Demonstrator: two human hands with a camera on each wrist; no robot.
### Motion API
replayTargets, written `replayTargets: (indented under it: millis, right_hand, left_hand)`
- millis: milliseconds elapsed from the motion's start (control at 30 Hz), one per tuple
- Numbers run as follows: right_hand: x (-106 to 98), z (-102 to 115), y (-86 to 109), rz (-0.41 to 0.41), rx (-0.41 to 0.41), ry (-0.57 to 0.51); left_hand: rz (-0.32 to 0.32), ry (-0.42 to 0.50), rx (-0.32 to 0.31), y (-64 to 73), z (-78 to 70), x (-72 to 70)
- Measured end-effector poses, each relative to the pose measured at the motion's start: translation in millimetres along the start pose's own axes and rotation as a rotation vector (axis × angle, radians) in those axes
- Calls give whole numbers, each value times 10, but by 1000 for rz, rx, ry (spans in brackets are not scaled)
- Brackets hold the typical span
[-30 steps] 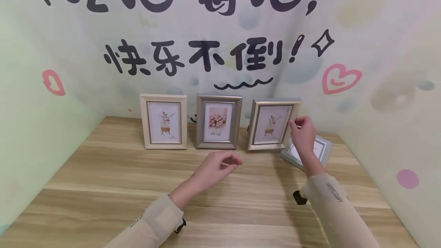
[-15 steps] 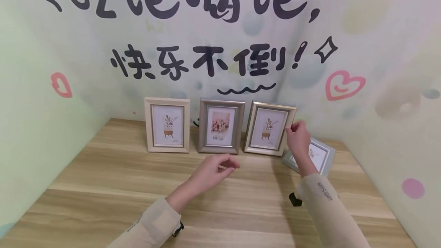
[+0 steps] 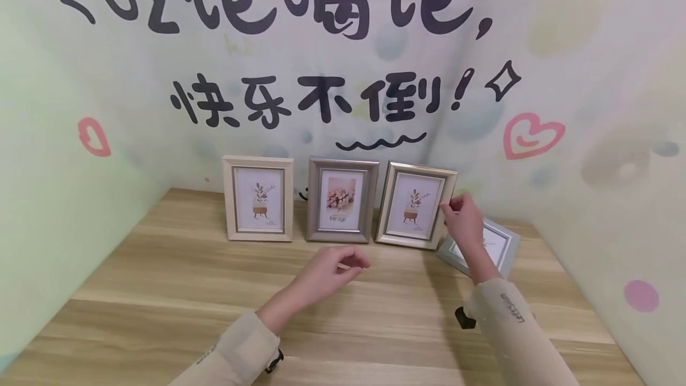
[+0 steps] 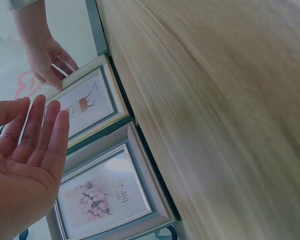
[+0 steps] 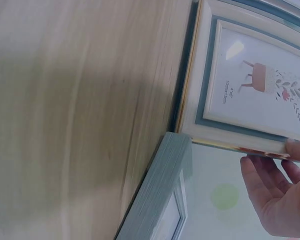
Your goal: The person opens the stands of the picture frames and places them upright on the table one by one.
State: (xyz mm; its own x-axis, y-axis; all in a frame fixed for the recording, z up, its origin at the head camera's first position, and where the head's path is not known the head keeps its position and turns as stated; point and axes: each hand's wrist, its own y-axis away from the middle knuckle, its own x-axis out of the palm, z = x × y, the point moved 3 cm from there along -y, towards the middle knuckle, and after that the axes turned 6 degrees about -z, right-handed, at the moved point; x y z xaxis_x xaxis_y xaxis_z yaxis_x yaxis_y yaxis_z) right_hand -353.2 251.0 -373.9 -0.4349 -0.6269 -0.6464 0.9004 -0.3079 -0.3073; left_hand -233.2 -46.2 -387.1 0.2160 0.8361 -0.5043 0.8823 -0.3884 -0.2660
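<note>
My right hand [image 3: 465,223] pinches the right edge of a gold picture frame [image 3: 382,219], with the thumb on the front and the fingers behind, as the right wrist view shows. This frame holds a potted-plant print and stands upright, leaning slightly. Close on its left stands a grey-brown picture frame [image 3: 313,207] with a flower picture. My left hand [image 3: 324,270] hovers in front of that one, fingers loosely bent and holding nothing. Partly hidden behind my right wrist, a blue-grey picture frame [image 3: 509,249] lies tilted back at the right; its side [image 5: 162,175] shows in the right wrist view.
A cream picture frame [image 3: 228,201] stands upright at the left end of the row. All of them are on a wood-grain table [image 3: 161,290], near a printed backdrop [image 3: 321,46] with black lettering. Side walls rise at the left and right.
The gold picture frame has turned and shifted left, closer to the grey-brown one, with my right hand on its edge. My left hand has barely moved. The head view has shifted slightly.
</note>
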Motion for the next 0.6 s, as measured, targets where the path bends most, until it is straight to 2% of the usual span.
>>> replayTargets:
  millis: [333, 600]
  right_hand:
    - [-214, -111, 46, 58, 4, -39]
    - [-422, -325, 99, 34, -7, 4]
  left_hand:
    - [11, -8, 3, 11, -47, 12]
    - [33, -2, -9, -20, -58, 65]
